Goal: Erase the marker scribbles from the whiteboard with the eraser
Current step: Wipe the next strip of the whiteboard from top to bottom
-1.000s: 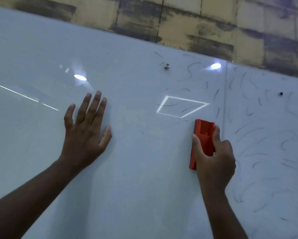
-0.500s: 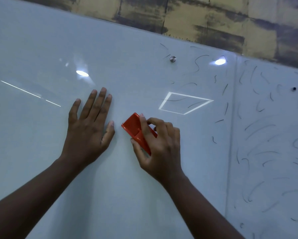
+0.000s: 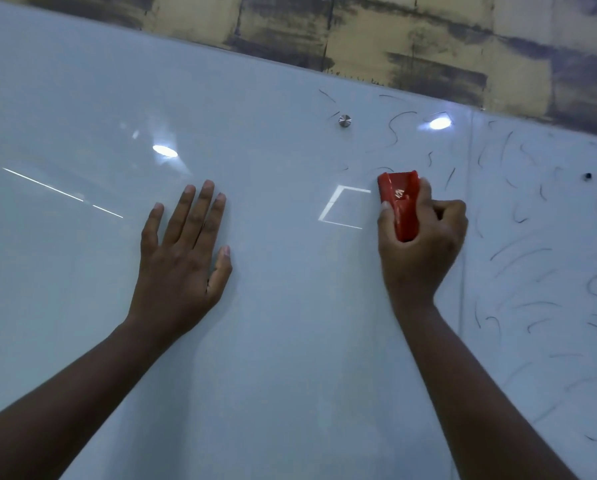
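Nearest to the camera, two bare forearms reach up to the glossy white whiteboard (image 3: 290, 341). The right hand (image 3: 423, 244) has its fingers and thumb curled around the red plastic block eraser (image 3: 399, 202), which stands nearly upright and seems to lie with its working face on the board; I judge this grip lets the person push firmly while sweeping. Well to the left of the grip, the left hand (image 3: 183, 258) lies flat on the board, fingers straight and holding nothing, probably to steady the body.

Just above and to the right of the grip are a few thin black marker scribbles (image 3: 399, 128). Further right, beyond a vertical seam (image 3: 466, 237) between two panels, the scribbles are much denser, so most of the work seems to be there. Below and left of the grip the board looks already clean.

Above the grip, slightly to the left, a small round metal stud (image 3: 344, 120) stands out from the surface; the eraser must go around it. Beyond it is the board's top edge, then a yellow and grey patterned wall (image 3: 428, 39). To the right there is open room for long strokes.
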### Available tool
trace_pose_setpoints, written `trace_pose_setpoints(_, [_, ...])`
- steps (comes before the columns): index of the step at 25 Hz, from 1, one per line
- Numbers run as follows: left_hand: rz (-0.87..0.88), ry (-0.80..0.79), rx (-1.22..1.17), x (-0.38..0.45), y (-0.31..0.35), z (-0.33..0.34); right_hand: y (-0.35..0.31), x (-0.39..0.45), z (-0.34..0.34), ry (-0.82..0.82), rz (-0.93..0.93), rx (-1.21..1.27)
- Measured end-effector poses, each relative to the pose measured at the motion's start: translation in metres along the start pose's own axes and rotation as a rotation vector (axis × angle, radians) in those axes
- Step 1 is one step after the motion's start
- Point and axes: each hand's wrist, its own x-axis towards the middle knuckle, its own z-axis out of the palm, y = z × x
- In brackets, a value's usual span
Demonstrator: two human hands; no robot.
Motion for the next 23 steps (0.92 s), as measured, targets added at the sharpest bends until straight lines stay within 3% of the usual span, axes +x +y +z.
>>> trace_pose_setpoints(2, [0.002, -0.001, -0.002, 0.0, 0.001, 0.0, -0.022, -0.015, 0.003, -0.025, -0.016, 0.081])
trace_pose_setpoints(7, [0.01, -0.024, -0.005, 0.001, -0.002, -0.001, -0.071, -0.093, -0.003, -0.339, -0.562, 0.102])
trace_pose_setpoints(12, [0.021, -0.024, -0.015, 0.002, -0.004, -0.001, -0.059, -0.077, -0.002, -0.322, -0.717, 0.043])
trace_pose_setpoints(15, [0.017, 0.002, -0.02, 0.002, -0.003, -0.001, -0.035, -0.043, 0.0, -0.196, -0.539, -0.032])
trace_pose_setpoints(20, [0.031, 0.023, -0.026, 0.0, -0.003, -0.001, 0.031, 0.0, -0.019, 0.0, -0.023, -0.174])
trace_pose_setpoints(23, [0.033, 0.03, -0.017, 0.0, -0.001, -0.001, 0.053, -0.018, -0.042, 0.032, 0.093, -0.194])
